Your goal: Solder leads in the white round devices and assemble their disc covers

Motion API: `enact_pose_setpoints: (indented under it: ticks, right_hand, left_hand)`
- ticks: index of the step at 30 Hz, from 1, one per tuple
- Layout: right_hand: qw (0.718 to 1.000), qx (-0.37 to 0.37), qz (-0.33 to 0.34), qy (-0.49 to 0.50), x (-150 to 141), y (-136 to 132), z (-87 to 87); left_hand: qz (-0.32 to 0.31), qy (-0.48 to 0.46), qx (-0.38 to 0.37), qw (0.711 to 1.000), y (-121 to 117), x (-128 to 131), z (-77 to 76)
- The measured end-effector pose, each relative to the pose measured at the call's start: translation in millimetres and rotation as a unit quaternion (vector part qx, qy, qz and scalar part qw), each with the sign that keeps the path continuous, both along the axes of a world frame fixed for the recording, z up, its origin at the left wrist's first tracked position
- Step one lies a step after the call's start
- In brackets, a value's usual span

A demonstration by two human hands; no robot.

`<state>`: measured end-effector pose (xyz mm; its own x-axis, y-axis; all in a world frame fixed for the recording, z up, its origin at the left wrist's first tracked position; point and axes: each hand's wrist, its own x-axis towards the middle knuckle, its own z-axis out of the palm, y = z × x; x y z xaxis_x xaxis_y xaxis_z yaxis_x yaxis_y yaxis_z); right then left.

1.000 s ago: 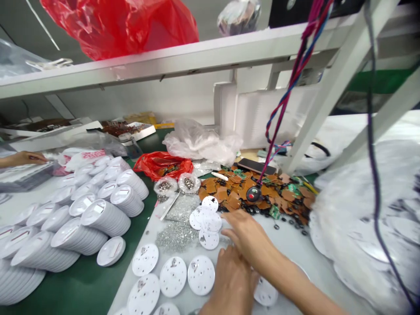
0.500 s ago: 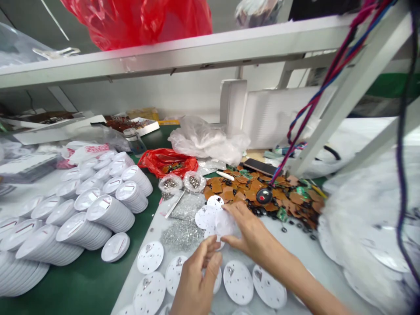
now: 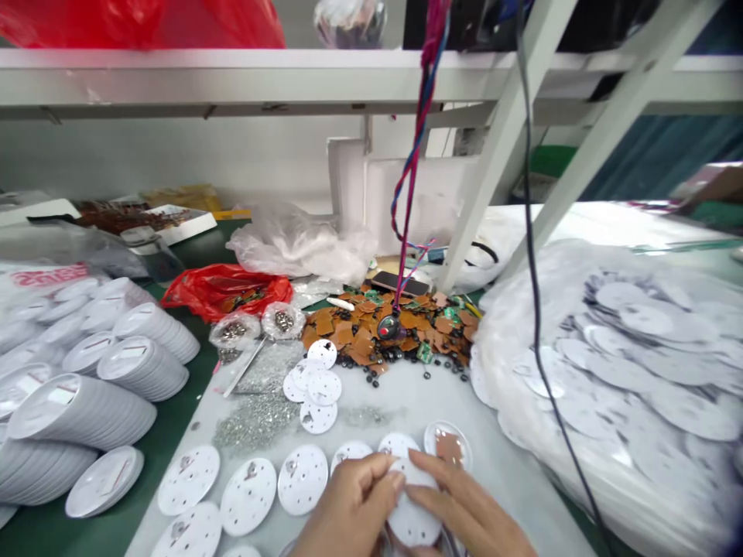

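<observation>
Our left hand (image 3: 348,514), our right hand (image 3: 467,507), fingers narrowly pinching a white perforated disc (image 3: 411,514), matching discs (image 3: 302,480) just beside

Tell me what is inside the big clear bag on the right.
Many flat white discs lie in the clear plastic bag; the lower discs are covered by the upper ones and cannot be seen.

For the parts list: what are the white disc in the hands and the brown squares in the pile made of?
The white disc looks like thin matte plastic, opaque, with small punched holes; coated card is possible. The brown squares look like thin matte sheet, paper or foam, irregularly cut; can't settle which.
</observation>
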<state>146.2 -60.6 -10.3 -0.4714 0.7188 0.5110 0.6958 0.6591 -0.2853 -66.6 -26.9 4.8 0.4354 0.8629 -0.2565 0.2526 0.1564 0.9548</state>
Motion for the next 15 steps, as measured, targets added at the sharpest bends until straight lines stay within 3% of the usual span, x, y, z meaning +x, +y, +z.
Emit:
enact_pose_setpoints:
  ticks: [3, 6, 10, 15]
  right_hand:
    - [0.998, 0.010, -0.054, -0.010, 29, 8, 7.1]
    - [0.994, 0.008, -0.104, -0.021, 50, 21, 8.0]
    - [0.995, -0.016, -0.091, -0.034, 55, 32, -4.6]
    - [0.994, -0.049, -0.090, -0.021, 48, 36, -18.4]
  left_hand:
    - [-0.011, 0.104, 0.119, 0.987, 8, 21, 4.7]
    - [-0.035, 0.217, 0.221, 0.950, 17, 37, 9.7]
    - [-0.091, 0.261, 0.231, 0.933, 23, 52, 6.9]
    - [-0.108, 0.280, 0.218, 0.929, 24, 57, -2.1]
